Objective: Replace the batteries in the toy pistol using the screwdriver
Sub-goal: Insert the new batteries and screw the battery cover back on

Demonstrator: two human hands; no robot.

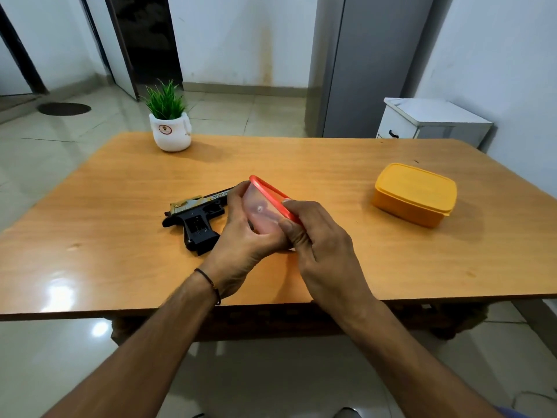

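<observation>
As the left hand [241,245] cups a red-lidded tub [260,214], the right hand [325,251] grips it.

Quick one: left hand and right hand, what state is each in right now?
Left hand: holds the clear container by its body, fingers curled round it.
Right hand: grips the same container at its red lid.

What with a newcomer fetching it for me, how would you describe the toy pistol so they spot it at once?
On the wooden table, left of the left hand and right hand holding a clear red-lidded tub, lies the toy pistol. It is black with a gold top, flat on its side, unlike the yellow box at right or the white plant pot.
</observation>
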